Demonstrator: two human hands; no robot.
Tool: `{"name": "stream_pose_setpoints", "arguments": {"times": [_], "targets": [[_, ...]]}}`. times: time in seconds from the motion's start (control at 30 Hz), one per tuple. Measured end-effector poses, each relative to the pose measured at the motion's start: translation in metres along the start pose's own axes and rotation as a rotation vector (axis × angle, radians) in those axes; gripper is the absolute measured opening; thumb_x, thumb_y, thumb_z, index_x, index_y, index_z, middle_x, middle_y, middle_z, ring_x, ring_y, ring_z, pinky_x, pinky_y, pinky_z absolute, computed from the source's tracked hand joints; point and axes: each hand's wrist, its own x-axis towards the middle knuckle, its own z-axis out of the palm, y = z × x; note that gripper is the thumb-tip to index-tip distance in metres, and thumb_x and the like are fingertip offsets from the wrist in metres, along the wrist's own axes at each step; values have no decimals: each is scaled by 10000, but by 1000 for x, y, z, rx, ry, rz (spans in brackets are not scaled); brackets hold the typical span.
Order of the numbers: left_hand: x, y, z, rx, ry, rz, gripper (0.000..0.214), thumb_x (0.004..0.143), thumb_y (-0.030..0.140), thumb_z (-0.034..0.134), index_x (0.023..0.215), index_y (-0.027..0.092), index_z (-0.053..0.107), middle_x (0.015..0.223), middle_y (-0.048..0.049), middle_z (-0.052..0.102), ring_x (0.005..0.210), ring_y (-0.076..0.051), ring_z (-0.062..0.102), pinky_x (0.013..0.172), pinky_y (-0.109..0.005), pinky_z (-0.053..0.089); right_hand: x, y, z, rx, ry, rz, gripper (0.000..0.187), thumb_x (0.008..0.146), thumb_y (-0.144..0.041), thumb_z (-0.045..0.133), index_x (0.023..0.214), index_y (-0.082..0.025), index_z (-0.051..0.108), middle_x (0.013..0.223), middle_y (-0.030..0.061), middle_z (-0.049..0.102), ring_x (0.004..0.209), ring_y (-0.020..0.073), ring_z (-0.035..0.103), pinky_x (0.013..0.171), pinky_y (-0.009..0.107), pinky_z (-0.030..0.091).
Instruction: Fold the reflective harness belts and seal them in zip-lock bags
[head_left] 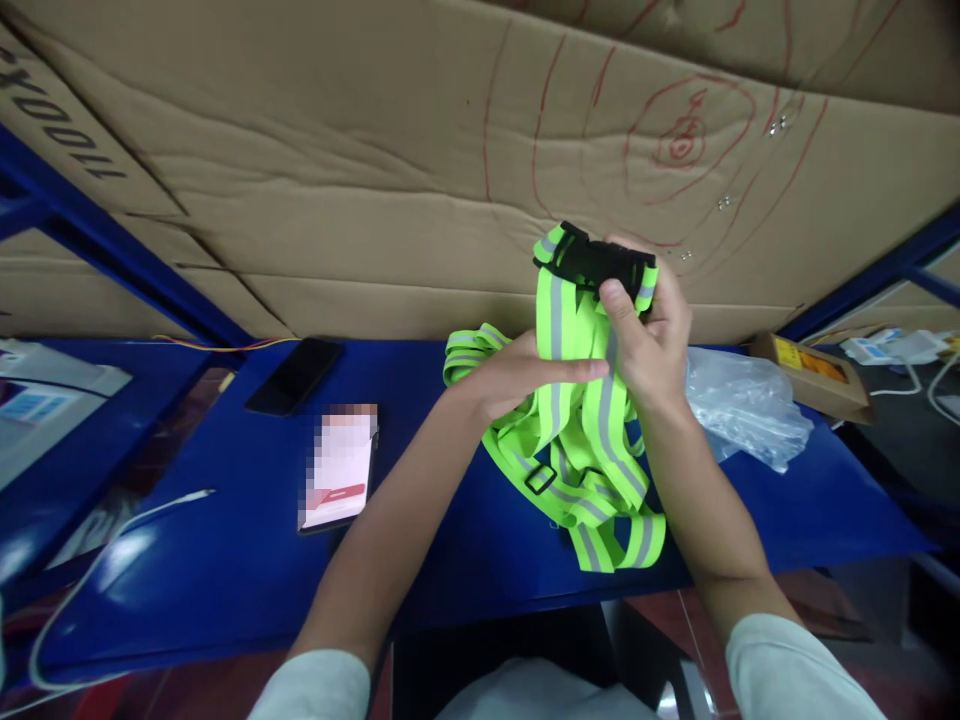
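A bundle of neon yellow-green reflective straps [592, 400] with grey stripes hangs from my hands above the blue table. My right hand [651, 335] is closed on the black plastic buckle [596, 262] at the top of the bundle, thumb pressed on its front. Lower and to the left, my left hand [517, 375] is wrapped round the straps, its thumb lying across them toward my right wrist; its other fingers are mostly hidden behind the webbing. A small black slide adjuster [540, 478] shows on a lower strap. Loose strap loops stick out left of my left hand.
On the blue table [225, 560] lie a dark phone [295, 376], a phone with a lit screen [341, 468] and a white cable [142, 515]. Crumpled clear plastic [750, 405] and a cardboard box [814, 375] lie on the right. A cardboard wall [360, 150] stands behind.
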Motion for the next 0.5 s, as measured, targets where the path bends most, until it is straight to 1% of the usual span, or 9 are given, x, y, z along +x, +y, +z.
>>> {"name": "stream_pose_setpoints", "arguments": {"times": [0.07, 0.13, 0.17, 0.23, 0.3, 0.4, 0.43, 0.5], "targets": [[3, -6, 3, -7, 45, 48, 551, 703, 271, 979, 1206, 201, 765, 1277, -96, 789, 1243, -295, 727, 1108, -437, 552, 3, 9, -2, -3, -24, 3, 461, 1004, -636, 602, 1331, -324, 697, 1414, 33, 699, 1450, 303, 584, 1274, 558, 436], [4, -8, 2, -18, 67, 33, 520, 736, 306, 960, 1204, 196, 763, 1235, -105, 801, 1128, -286, 768, 1037, -445, 593, 6, 19, -6, 27, -88, 42, 450, 1004, -623, 613, 1344, -338, 692, 1405, 19, 708, 1404, 280, 626, 1225, 516, 506], [4, -7, 1, -14, 56, 2, 501, 753, 322, 950, 1198, 190, 764, 1191, -112, 811, 1056, -279, 783, 990, -446, 612, 7, 23, -8, 57, -125, 67, 448, 1006, -614, 617, 1354, -342, 687, 1403, 14, 712, 1382, 271, 645, 1200, 501, 534], [2, -3, -4, 10, -9, -77, 447, 781, 337, 932, 1164, 174, 771, 1085, -116, 824, 917, -256, 787, 887, -428, 638, 11, 31, -15, 121, -165, 92, 445, 1003, -598, 635, 1355, -333, 690, 1383, 12, 727, 1338, 265, 676, 1167, 497, 564], [-1, 2, -9, 23, -63, -118, 360, 795, 327, 921, 1082, 161, 783, 975, -97, 819, 808, -224, 765, 794, -385, 641, 13, 34, -23, 133, -154, 55, 436, 977, -589, 681, 1313, -315, 722, 1347, 17, 748, 1307, 276, 694, 1168, 517, 560], [-6, 14, -12, 9, -80, -141, 282, 815, 322, 904, 1011, 160, 780, 879, -69, 798, 742, -207, 746, 727, -354, 630, 14, 27, -31, 40, -147, -54, 381, 958, -548, 722, 1274, -340, 764, 1325, 2, 760, 1328, 301, 678, 1227, 565, 495], [-9, 19, -12, 5, -84, -155, 277, 822, 325, 897, 1009, 159, 779, 871, -70, 795, 739, -211, 749, 725, -354, 630, 13, 21, -33, 5, -170, -89, 347, 968, -514, 715, 1276, -363, 770, 1333, -12, 756, 1337, 306, 672, 1240, 575, 480], [-14, 27, -10, 11, -105, -179, 280, 826, 338, 893, 1004, 153, 782, 874, -81, 795, 738, -219, 754, 727, -354, 632, 12, 9, -36, -56, -233, -166, 298, 1003, -414, 668, 1281, -412, 775, 1365, -44, 740, 1333, 306, 671, 1233, 578, 487]]}}
